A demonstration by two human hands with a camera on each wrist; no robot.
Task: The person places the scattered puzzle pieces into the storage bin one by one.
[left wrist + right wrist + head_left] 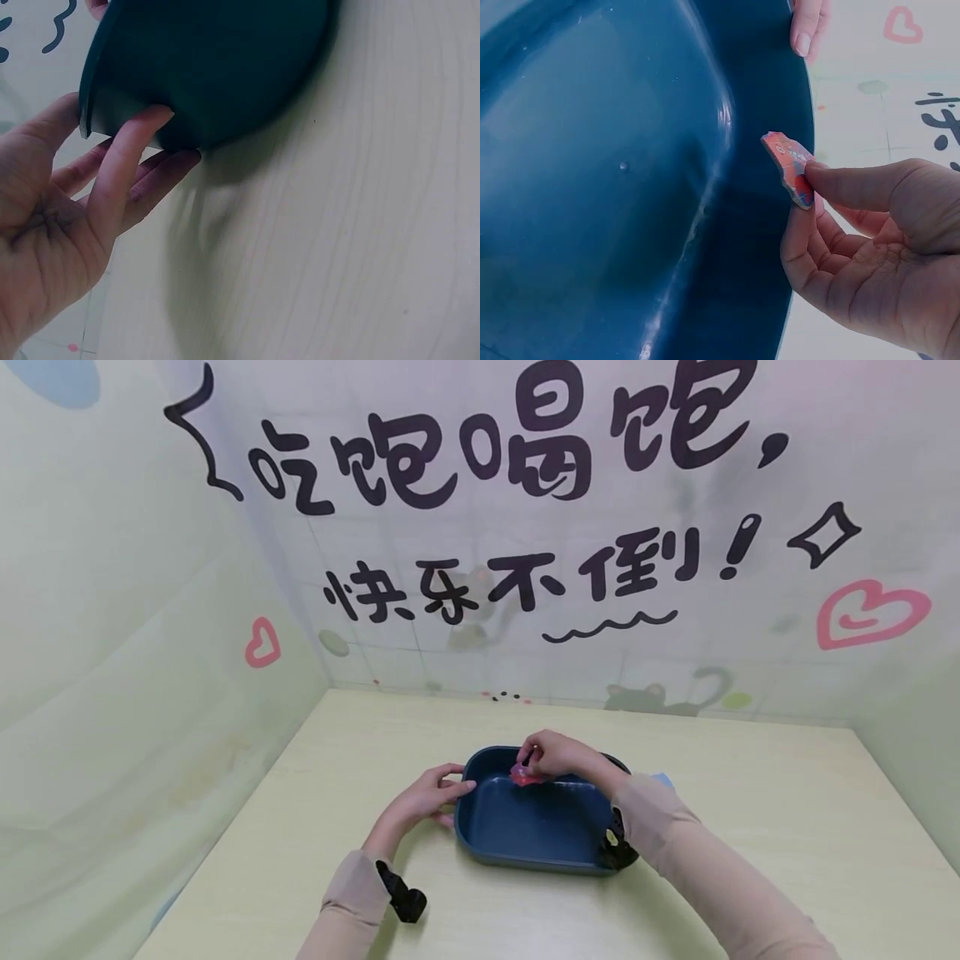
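Note:
A dark blue plastic basin [536, 827], rectangular with rounded corners, stands on the table. At its left end my left hand [431, 793] holds the wall, thumb over the rim and fingers against the outside; in the left wrist view these fingers [139, 142] touch the basin's outer side [210, 60]. Over the far part of the basin, my right hand [551, 753] pinches a small, flat, irregular piece [789, 169] between thumb and fingers. This piece is red-pink with a coloured pattern and a pale edge. Its exact kind cannot be told.
Behind the right forearm, a light blue item [663, 780] shows partly on the pale wooden table [375, 735]; the arm hides the rest. A printed cloth [465, 660] hangs at the table's back edge, with more cloth at both sides.

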